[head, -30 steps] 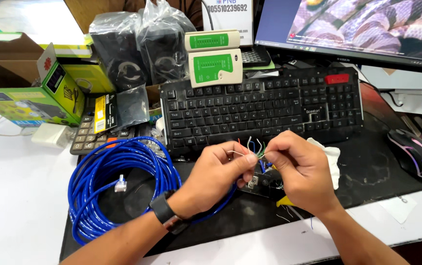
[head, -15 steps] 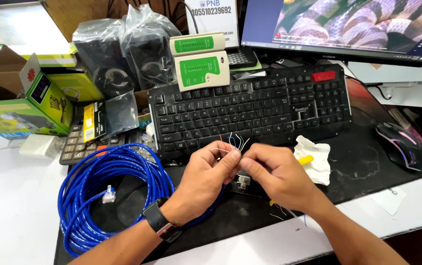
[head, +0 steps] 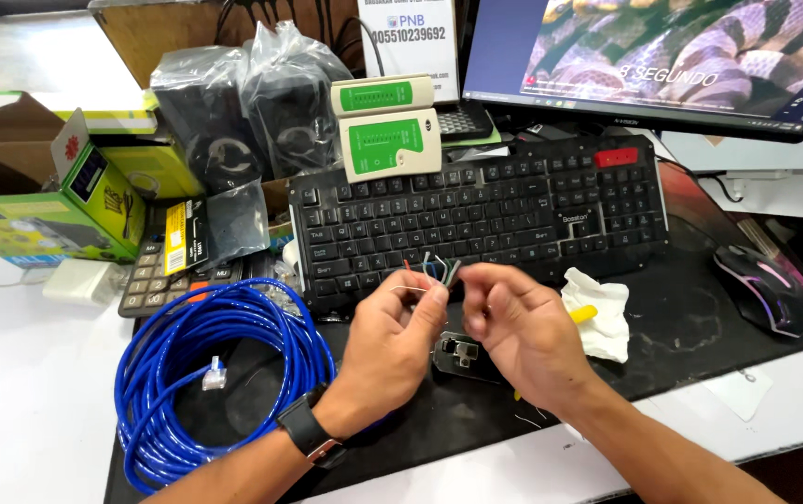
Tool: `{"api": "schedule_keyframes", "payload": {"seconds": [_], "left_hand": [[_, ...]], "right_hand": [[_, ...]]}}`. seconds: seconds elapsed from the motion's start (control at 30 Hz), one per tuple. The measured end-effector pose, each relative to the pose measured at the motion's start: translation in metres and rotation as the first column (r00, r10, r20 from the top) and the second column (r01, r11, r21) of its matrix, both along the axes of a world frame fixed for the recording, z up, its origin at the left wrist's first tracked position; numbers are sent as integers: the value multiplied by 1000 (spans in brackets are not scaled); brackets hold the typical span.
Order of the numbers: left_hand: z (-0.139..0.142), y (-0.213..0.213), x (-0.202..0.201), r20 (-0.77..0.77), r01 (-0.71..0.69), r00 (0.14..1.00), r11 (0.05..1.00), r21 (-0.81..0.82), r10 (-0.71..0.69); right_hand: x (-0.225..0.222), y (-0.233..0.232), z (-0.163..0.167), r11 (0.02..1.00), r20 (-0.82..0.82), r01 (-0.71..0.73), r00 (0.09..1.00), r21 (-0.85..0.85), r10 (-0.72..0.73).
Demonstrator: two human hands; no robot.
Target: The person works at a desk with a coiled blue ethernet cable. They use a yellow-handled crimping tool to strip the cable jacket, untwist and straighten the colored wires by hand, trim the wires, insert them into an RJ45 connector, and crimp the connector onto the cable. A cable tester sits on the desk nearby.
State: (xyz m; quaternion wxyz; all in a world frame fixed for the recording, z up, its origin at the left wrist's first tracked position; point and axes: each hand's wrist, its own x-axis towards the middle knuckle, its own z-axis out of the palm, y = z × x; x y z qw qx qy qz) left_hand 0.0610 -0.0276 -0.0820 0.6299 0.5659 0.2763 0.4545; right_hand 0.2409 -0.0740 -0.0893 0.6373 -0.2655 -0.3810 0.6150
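My only view sits on the head, looking steeply down and forward across the desk mat (head: 691, 345), close above both hands, monitor (head: 663, 56) at top.

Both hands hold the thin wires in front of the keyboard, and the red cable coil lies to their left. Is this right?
Not quite: in the head view the cable coil is blue, not red. The left hand and right hand do hold the thin wires before the keyboard.

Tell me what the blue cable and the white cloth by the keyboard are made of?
The blue cable looks like wires in a smooth plastic or rubbery jacket: it shines a little, bends into loose loops, and thin coloured wires stick out above the left hand. The white cloth looks like soft fabric or tissue: matte and crumpled.
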Motion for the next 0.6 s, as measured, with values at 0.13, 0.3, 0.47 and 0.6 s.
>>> {"api": "schedule_keyframes", "payload": {"seconds": [0.13,0.3,0.47,0.6], "left_hand": [[-3,-2,2,133,82,988,996,-23,-78],[-4,-9,4,-3,42,999,995,89,-42],[-1,-8,3,-108,5,994,979,204,17],[2,-8,3,-174,26,985,974,225,14]], "right_hand": [[-9,-2,0,998,152,39,988,-59,-30],[-12,-3,1,990,211,78,976,-115,-52],[-8,-2,2,992,264,124,956,30,-128],[1,-1,7,991,326,123,936,46,-131]]}}
